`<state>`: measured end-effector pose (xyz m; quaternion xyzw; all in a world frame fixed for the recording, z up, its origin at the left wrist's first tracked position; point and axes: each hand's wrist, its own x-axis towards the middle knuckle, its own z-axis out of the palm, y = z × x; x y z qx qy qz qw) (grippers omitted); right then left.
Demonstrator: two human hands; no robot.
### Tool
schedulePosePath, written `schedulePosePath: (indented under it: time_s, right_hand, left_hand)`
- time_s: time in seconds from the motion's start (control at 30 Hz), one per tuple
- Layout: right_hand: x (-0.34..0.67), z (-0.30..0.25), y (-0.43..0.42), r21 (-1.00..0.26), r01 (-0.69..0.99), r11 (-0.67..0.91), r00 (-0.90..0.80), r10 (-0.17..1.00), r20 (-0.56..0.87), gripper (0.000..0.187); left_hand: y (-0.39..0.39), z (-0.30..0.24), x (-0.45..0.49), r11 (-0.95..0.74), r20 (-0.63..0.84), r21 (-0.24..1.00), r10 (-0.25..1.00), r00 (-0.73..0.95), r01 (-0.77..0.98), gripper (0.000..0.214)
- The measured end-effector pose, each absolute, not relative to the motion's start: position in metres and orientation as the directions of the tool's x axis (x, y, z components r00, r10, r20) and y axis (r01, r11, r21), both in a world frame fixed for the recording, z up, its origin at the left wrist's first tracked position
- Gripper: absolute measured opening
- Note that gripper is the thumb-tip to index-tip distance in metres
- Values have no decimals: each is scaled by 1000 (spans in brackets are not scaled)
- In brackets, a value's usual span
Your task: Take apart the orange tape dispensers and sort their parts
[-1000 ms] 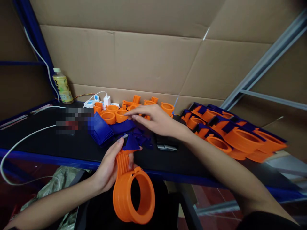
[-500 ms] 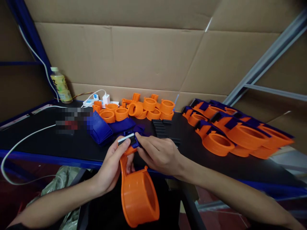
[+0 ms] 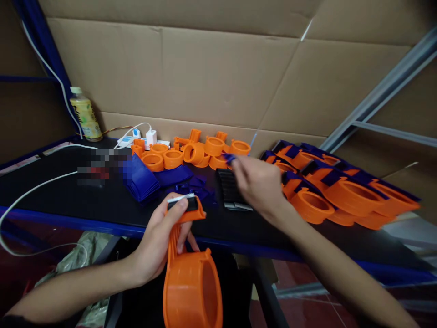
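Head view: what was being held by the left hand [image 3: 159, 239]?

An orange ring holder [image 3: 186, 287] was gripped by its ribbed neck, with the fingers wrapped behind it. It was held in front of the near edge of the black table [image 3: 61, 196], its ring turned downward and partly cut off by the bottom of the view.

And where was the thumb placed?

It was laid over a black block [image 3: 191, 203] at the upper end of the holder. Along the far side of that block, a white toothed strip [image 3: 180, 197] could be seen.

Was anything gripped by the right hand [image 3: 261, 184]?

A small blue piece [image 3: 229, 158] was pinched at the fingertips, which were closed on it. Whether the orange rings [image 3: 173, 159] behind were touched by it could not be told.

What was laid out around the hands?

Black strips [image 3: 227, 184] were set side by side near the right hand. Loose blue scraps [image 3: 198, 183] were strewn to their left, and a stack of blue sheets [image 3: 141, 177] was placed farther left.

And at the sides?

Orange holders with blue parts [image 3: 353, 196] were heaped on the right; a yellow-labelled bottle [image 3: 85, 116] was stood at the far left corner.
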<state>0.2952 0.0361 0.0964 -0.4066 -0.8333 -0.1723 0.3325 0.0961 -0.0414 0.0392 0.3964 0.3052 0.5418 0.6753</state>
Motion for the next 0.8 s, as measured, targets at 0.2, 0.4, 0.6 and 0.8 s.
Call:
schedulePosePath:
  time_s: [0.2, 0.4, 0.6, 0.8]
  right_hand:
    - [269, 87, 64, 240, 742, 626, -661, 624, 418, 33]
    - [267, 84, 66, 97, 737, 669, -667, 697, 263, 32]
    - [283, 107, 29, -389, 482, 785, -737, 604, 305, 25]
    - [301, 118, 3, -488, 463, 740, -714, 638, 290, 14]
  left_hand:
    - [-35, 37, 92, 126, 30, 893, 941, 338, -432, 21]
    - [-25, 27, 85, 90, 33, 948, 926, 375, -306, 32]
    - [-17, 21, 84, -3, 69, 984, 925, 374, -176, 37]
    - [-13, 24, 84, -40, 67, 996, 918, 391, -76, 38]
